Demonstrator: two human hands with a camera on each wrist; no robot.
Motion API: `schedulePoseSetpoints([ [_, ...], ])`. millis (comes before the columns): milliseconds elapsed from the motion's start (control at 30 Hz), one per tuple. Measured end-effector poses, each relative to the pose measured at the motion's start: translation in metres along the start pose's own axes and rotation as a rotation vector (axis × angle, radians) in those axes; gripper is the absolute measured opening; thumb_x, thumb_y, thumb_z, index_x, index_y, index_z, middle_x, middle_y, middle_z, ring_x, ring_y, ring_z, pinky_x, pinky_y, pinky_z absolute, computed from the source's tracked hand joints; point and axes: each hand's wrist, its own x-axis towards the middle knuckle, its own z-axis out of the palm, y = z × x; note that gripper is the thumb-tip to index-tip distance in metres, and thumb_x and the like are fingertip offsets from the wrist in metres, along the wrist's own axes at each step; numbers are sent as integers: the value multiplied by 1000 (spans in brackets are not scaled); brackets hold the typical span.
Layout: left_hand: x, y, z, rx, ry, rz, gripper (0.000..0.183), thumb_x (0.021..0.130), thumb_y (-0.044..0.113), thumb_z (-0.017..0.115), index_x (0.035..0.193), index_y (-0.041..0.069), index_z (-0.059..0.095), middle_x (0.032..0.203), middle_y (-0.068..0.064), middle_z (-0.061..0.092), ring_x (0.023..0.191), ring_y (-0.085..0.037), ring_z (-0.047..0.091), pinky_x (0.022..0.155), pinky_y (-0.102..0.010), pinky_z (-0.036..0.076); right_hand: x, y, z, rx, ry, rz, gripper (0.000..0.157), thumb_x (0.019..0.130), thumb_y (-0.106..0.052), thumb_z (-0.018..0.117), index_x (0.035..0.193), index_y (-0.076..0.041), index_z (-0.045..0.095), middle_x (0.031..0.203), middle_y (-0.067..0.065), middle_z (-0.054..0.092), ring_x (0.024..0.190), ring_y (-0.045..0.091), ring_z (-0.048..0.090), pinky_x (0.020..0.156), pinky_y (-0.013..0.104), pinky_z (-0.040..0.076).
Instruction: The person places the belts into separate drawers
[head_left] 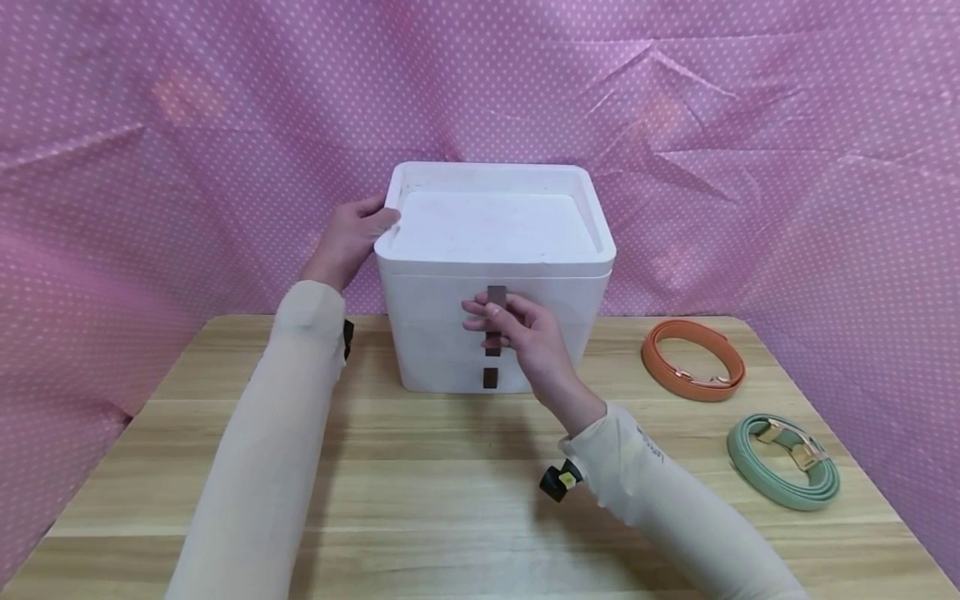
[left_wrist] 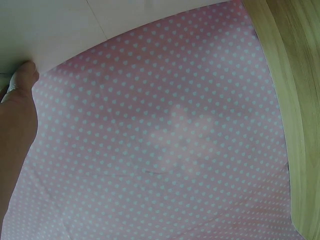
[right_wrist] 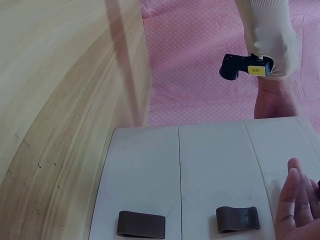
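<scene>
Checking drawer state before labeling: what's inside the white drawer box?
Cannot tell. The white drawer box has all its drawers closed, so the contents are hidden. Only the front shows, with brown pull tabs; the right hand pinches the top tab, and the left hand steadies the box's corner.

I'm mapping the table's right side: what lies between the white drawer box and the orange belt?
Nothing: in the head view only bare wooden table and pink backdrop show between the white drawer box and the orange belt.
</scene>
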Motion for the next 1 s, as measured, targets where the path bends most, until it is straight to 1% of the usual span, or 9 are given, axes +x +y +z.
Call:
schedulePoseSetpoints([
  [100,0,0,0,-4,0,17,58,100,30,57,152,16,37,155,-3,36,141,-21,33,114,-38,31,0,1,0,4,1,-2,31,101,-17,56,124,4,60,118,14,68,102,28,68,89,52,53],
  [233,0,-1,-1,-5,-1,38,57,100,29,57,152,13,37,155,-5,36,140,-21,34,113,-37,33,0,1,0,0,5,2,31,101,-18,56,123,5,61,118,14,68,102,28,68,87,48,54],
  [300,0,-1,-1,-4,-1,41,57,100,29,57,152,13,38,155,-6,36,140,-21,34,113,-36,33,0,1,0,-5,13,8,31,101,-18,56,122,4,61,117,13,69,103,28,68,85,44,55],
  [467,1,0,-1,2,1,31,57,100,30,58,151,15,38,155,-4,37,140,-21,35,113,-37,33,1,0,0,0,32,21,29,101,-17,56,121,3,63,114,14,70,103,27,68,84,40,55],
  [567,1,0,-1,4,0,26,57,100,30,58,152,15,38,155,-4,37,140,-21,34,113,-37,32,1,0,-1,5,33,23,29,101,-17,56,121,4,63,114,14,70,103,27,68,85,41,55],
  [667,1,0,-1,6,1,31,57,100,30,58,152,14,38,155,-5,36,140,-21,34,113,-37,32,1,1,-2,8,20,36,30,101,-18,57,121,4,62,114,14,70,102,27,68,88,46,54],
  [767,1,0,-1,14,1,35,58,100,30,58,152,14,37,155,-5,36,140,-22,34,113,-37,32,-1,4,-6,-15,0,71,30,101,-18,58,120,4,63,114,13,70,102,27,68,89,48,54],
  [900,0,0,-1,19,2,26,59,100,32,58,152,15,37,156,-5,35,141,-22,33,113,-37,32,-7,11,-13,-66,-24,113,29,100,-15,58,121,4,62,114,14,70,102,28,68,87,48,55],
  [1000,0,0,-1,14,0,27,59,99,32,58,152,16,37,156,-4,35,140,-22,34,113,-37,33,-11,18,-20,-81,-34,130,29,100,-12,56,122,5,61,115,17,69,102,31,67,87,51,55],
])
